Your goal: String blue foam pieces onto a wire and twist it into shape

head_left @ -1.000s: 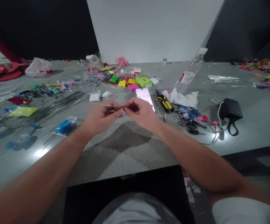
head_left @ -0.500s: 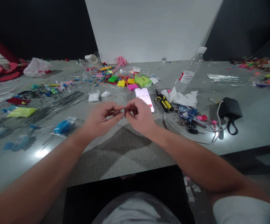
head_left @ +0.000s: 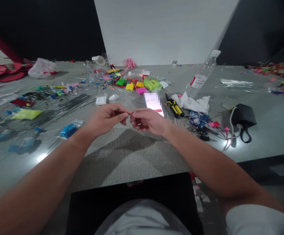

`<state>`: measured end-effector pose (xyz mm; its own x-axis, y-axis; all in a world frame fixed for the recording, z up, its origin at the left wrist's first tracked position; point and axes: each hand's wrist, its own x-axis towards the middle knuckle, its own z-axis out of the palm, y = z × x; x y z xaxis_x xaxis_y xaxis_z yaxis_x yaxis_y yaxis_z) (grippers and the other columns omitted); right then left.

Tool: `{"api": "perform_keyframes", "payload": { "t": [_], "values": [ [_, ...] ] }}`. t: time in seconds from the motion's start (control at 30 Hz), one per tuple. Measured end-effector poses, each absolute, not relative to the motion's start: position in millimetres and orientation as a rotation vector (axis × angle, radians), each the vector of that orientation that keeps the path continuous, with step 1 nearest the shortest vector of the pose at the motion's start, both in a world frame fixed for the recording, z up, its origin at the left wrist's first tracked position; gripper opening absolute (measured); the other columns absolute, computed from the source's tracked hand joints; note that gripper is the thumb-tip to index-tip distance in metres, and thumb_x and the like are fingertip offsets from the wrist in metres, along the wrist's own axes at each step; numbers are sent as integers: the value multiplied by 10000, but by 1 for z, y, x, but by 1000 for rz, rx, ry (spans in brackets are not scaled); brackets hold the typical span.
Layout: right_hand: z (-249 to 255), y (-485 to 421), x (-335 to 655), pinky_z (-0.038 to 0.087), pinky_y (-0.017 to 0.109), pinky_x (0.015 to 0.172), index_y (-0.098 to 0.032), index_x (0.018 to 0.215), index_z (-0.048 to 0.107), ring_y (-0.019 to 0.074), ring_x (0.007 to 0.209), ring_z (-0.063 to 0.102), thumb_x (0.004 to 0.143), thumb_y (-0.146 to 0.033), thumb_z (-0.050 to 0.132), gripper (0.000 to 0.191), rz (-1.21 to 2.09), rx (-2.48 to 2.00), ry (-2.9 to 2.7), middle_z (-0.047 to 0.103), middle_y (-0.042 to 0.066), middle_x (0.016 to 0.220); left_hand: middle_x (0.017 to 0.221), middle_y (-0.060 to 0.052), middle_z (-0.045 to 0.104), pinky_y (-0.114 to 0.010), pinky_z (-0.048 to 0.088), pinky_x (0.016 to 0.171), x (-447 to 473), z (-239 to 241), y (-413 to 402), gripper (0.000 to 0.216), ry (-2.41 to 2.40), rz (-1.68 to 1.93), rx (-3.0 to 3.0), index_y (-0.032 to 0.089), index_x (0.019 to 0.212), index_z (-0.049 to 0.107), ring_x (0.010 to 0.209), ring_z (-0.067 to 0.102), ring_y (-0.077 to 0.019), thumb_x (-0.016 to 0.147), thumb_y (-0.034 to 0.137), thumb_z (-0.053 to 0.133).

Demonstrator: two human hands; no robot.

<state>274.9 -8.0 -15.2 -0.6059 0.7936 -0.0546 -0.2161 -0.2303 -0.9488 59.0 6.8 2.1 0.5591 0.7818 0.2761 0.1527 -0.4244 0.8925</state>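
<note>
Above the front of the table, my left hand (head_left: 107, 119) is closed in a pinch, thumb against forefinger. A thin wire showed in it a moment ago; now the fingers mostly cover it. My right hand (head_left: 150, 121) meets it at the fingertips, its thumb and fingers pinched on something too small to make out. Just behind the right hand lies a lit phone (head_left: 154, 103) with a timer on its screen. Yellow-and-black pliers (head_left: 173, 106) rest to the right of the phone. A bundle of thin dark wires (head_left: 65, 107) lies left of my left hand.
At the right stand a tilted clear bottle (head_left: 200, 78), crumpled tissue (head_left: 193, 102) and a black charger block (head_left: 243, 114) with a cable. Colourful clay packets (head_left: 129, 86) lie at the back, a blue packet (head_left: 68, 130) at the left. The table's front edge is near my body.
My right hand has turned, its fingers now curling below the thumb and reaching flatter towards the left fingertips. The left hand stays pinched. The whole view has shifted slightly.
</note>
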Motion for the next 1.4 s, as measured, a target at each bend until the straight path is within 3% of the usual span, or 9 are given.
{"api": "perform_keyframes", "payload": {
  "t": [0.13, 0.4, 0.63, 0.9, 1.17, 1.4],
  "values": [
    [-15, -10, 278, 327, 174, 439, -173, 865, 620, 104, 612, 540, 853, -250, 689, 104, 2108, -624, -1204, 589, 3, 746, 869, -43, 747, -278, 555, 618, 61, 3, 2, 88, 636, 861, 1787, 193, 930, 761, 676, 670, -141, 896, 255, 708],
    [-12, -18, 276, 319, 153, 417, -159, 843, 605, 80, 595, 492, 846, -239, 689, 116, 2086, -546, -1291, 542, -10, 743, 789, -32, 710, -253, 525, 587, 61, 8, -2, 107, 682, 865, 1858, 173, 871, 728, 634, 631, -125, 889, 278, 715],
    [-15, -15, 270, 326, 167, 382, -207, 780, 525, 62, 456, 401, 859, -158, 576, 106, 1653, -927, -1515, 467, -59, 598, 630, 14, 615, -238, 462, 513, 65, 9, -3, 183, 924, 750, 1953, 186, 882, 677, 542, 602, -126, 910, 367, 679],
    [-20, -14, 272, 345, 209, 367, -226, 842, 495, 95, 369, 469, 937, -234, 538, 104, 1211, -1187, -1802, 509, -62, 513, 609, -1, 647, -251, 439, 523, 69, 1, 0, 227, 1077, 765, 2001, 184, 898, 697, 546, 595, -139, 908, 407, 663],
    [-4, -7, 285, 309, 224, 485, -208, 776, 507, 90, 518, 384, 946, -288, 482, 189, 1280, -963, -2029, 426, -60, 595, 641, 11, 673, -237, 510, 569, 68, 7, -3, 204, 960, 710, 1858, 189, 927, 661, 579, 641, -128, 904, 390, 686],
    [-6, -2, 289, 291, 262, 592, -190, 731, 532, 104, 626, 386, 815, -205, 557, 90, 902, -1007, -2146, 461, -49, 655, 705, -26, 729, -244, 567, 573, 64, 8, 1, 178, 905, 677, 1757, 172, 874, 713, 599, 669, -136, 875, 349, 735]
  ]
}}
